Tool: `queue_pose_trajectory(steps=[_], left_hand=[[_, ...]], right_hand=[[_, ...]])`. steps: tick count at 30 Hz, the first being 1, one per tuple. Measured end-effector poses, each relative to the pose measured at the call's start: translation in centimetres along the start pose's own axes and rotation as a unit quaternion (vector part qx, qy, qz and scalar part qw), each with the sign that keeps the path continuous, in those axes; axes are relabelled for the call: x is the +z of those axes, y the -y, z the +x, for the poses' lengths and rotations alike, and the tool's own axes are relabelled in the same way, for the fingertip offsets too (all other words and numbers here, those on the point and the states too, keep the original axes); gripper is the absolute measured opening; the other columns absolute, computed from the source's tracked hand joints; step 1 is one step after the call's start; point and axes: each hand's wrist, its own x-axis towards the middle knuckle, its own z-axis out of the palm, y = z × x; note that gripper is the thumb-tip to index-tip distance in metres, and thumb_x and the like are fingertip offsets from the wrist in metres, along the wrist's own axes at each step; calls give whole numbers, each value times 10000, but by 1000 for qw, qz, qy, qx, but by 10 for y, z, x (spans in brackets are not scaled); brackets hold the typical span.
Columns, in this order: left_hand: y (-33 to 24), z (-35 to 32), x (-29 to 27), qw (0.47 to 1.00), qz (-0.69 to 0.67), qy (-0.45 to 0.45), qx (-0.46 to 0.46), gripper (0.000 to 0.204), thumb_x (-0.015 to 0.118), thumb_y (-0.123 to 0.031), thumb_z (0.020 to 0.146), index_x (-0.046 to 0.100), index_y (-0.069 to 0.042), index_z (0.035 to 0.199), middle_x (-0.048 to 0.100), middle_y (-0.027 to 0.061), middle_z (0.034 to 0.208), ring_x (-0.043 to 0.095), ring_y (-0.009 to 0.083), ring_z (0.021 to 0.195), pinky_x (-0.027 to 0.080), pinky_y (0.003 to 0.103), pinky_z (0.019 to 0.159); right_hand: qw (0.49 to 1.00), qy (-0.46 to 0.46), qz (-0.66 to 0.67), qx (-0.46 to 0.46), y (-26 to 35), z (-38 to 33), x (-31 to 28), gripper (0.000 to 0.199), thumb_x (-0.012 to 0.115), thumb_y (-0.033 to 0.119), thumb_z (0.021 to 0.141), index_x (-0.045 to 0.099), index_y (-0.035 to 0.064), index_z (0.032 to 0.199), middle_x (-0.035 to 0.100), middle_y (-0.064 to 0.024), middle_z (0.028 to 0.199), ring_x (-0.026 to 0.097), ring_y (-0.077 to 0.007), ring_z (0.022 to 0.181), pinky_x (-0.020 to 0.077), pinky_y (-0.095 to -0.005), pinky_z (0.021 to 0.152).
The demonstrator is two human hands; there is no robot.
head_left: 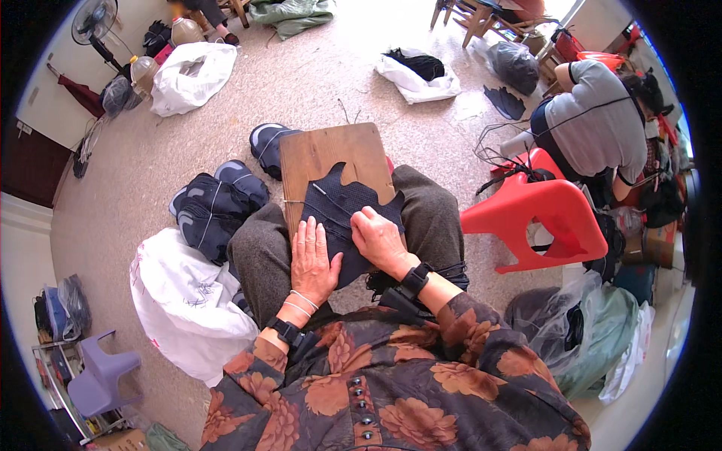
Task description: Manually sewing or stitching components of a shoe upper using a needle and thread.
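Note:
Across my knees lies a wooden board [338,143] with a flat, dark, cut-out fabric piece [342,199] on it. The piece has pointed, curved edges and looks like a shoe upper. My left hand [312,259] rests flat on its near left part, fingers stretched out together. On the near right part, my right hand [378,239] is closed, knuckles up; what its fingers hold is hidden. A dark cord [331,216] runs over the fabric toward the right hand. Near the fabric's far left edge shows a small white-tipped strip [320,189].
Bundled dark shoe pieces [214,214] and a white sack [184,301] lie at my left. A red plastic stool [541,218] stands at my right, with a bent-over person [594,124] beyond it. Farther off are white bags [194,75] and a purple chair [101,376].

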Motion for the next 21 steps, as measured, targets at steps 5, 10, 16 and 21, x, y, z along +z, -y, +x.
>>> queue_pose_trajectory(steps=[5, 10, 16, 21], left_hand=[[0, -2, -1, 1000, -13, -2, -10, 727, 633, -289, 936, 340, 91, 1483, 271, 273, 1595, 230, 437, 1494, 182, 503, 1230], [-1, 0, 1, 1000, -5, 3, -6, 738, 637, -285, 932, 330, 91, 1488, 264, 276, 1597, 225, 439, 1495, 176, 503, 1232], [-1, -1, 1, 1000, -3, 6, -10, 741, 638, -285, 929, 330, 93, 1487, 267, 281, 1593, 225, 442, 1494, 173, 503, 1234], [-1, 0, 0, 1000, 1, 8, -6, 739, 628, -291, 937, 325, 91, 1493, 268, 281, 1593, 225, 440, 1494, 172, 502, 1235]], right_hand=[[1000, 13, 13, -5, 8, 4, -5, 124, 648, 99, 874, 542, 43, 907, 558, -167, 897, 640, -377, 835, 536, -476, 679], [1000, 29, -2, -4, 1, 5, -3, 127, 644, 99, 878, 539, 34, 909, 560, -166, 906, 639, -385, 837, 539, -478, 679], [999, 48, -1, 0, -3, 3, -11, 115, 626, 79, 883, 532, 21, 915, 557, -178, 913, 634, -396, 849, 538, -485, 702], [998, 54, 11, 1, -8, -1, -17, 94, 613, 72, 914, 541, 14, 935, 560, -180, 907, 623, -401, 866, 519, -478, 719]])
